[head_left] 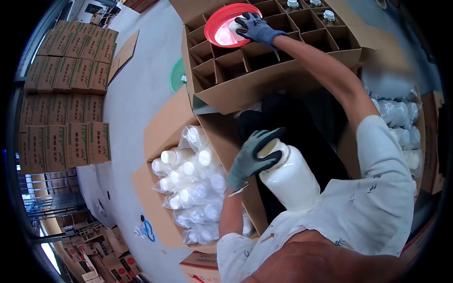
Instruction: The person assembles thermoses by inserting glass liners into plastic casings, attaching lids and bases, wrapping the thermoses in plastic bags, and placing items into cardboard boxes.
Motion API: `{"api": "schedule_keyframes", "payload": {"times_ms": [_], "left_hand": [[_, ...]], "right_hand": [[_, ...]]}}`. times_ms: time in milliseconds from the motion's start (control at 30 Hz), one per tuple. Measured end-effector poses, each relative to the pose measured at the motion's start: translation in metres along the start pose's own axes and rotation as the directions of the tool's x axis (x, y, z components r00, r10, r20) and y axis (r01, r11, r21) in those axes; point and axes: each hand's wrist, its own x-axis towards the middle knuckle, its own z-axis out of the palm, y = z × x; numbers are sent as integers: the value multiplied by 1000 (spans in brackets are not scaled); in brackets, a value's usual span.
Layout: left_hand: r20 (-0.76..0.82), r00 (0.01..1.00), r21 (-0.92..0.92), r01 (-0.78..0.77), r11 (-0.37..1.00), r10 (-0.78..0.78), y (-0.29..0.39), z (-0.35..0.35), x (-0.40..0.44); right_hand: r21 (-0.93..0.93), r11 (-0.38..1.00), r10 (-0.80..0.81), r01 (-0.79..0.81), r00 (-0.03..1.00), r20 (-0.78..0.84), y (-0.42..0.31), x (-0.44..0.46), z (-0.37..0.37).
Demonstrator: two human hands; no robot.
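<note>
My left hand (pixel 257 155), in a grey-green glove with dark fingertips, is wrapped round the neck of a large white jar (pixel 292 181) that leans against my shirt. The jar's mouth faces up and away from me. My right hand (pixel 257 29), in a blue-grey glove, reaches into a round red basin (pixel 212 28) and grips a white item (pixel 236 29) there; its exact shape is partly hidden by the fingers. The basin rests on top of a divided cardboard box (pixel 278 70).
An open carton holds plastic-wrapped white bottles (pixel 193 193). More wrapped bottles (pixel 401 113) stand at right. Capped bottles (pixel 329 16) sit in the divided box's far cells. A green basin (pixel 177 75) lies on the floor. Stacked cartons (pixel 66 108) stand at left.
</note>
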Motion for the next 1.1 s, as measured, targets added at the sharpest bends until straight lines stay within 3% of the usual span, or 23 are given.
{"api": "schedule_keyframes", "payload": {"times_ms": [100,133,167,233,267,300,367,433,467,500,533,567,600,667,700,733,800,833,867,933,967,1067,1100], "left_hand": [[-478,877,-161,-133,978,41,-11,-11,-37],[-600,800,-238,-177,955,-1,-6,-16,-45],[-706,706,-299,-230,926,-53,-1,-21,-52],[-845,521,-279,-236,931,-121,-4,-28,-57],[-888,445,-177,-101,979,-115,3,-21,-52],[-906,418,73,-18,997,73,3,-16,-48],[-822,453,384,-8,923,346,10,-9,-39],[-854,474,206,-66,976,212,7,-9,-35],[-866,479,115,-94,989,146,2,-8,-31],[-847,489,-374,-275,886,-206,-3,-6,-26],[-687,591,-643,-226,731,-422,-4,-8,-29],[-667,727,-210,28,977,-164,-25,-9,-40],[-491,871,331,168,928,17,-46,-9,-46],[-341,938,353,71,933,58,-72,-6,-54],[-427,888,-95,142,985,-169,-60,2,-57],[-426,900,409,100,907,93,-73,4,-64],[-583,796,445,144,884,164,-56,28,-74],[-657,728,454,172,874,198,-47,43,-79],[-618,782,249,99,963,79,-41,59,-86],[-447,888,-203,17,979,-108,-31,81,-97],[-239,968,11,79,997,-74,-23,69,-102],[-565,792,-529,-129,839,-234,-32,55,-92],[-582,766,-529,-101,843,-274,-12,46,-82]], "right_hand": [[409,895,-101,178,974,-201,-21,-73,-56],[534,829,-95,164,983,-156,-33,-110,-83],[926,376,8,-46,999,47,-31,-151,-82],[942,-90,-23,-323,946,322,-64,-205,-137],[912,-190,-38,-363,931,362,-76,-223,-143],[874,-286,-55,-393,917,394,-86,-238,-150],[860,-236,-69,-451,891,449,-93,-243,-166],[858,53,-44,-510,857,513,-106,-232,-190],[883,228,16,-411,908,419,-114,-235,-190],[852,515,-76,-97,985,157,-114,-230,-195],[670,707,-240,228,968,-75,-115,-228,-201],[555,722,-418,412,900,-125,-118,-226,-213],[419,693,-584,586,798,-149,-121,-224,-225],[345,518,-799,783,587,-130,-123,-226,-235],[312,531,-803,788,585,-113,-120,-224,-240],[275,546,-805,792,586,-91,-113,-222,-243],[391,789,-478,473,873,-92,-103,-222,-243],[656,703,-286,275,954,-94,-96,-223,-230],[958,273,-99,86,993,-61,-98,-229,-212],[939,333,-65,-88,991,116,-86,-226,-211],[894,449,-136,-6,988,75,-88,-229,-205],[819,568,-270,75,958,99,-119,-277,-174],[787,592,-340,175,939,47,-131,-305,-156]]}}
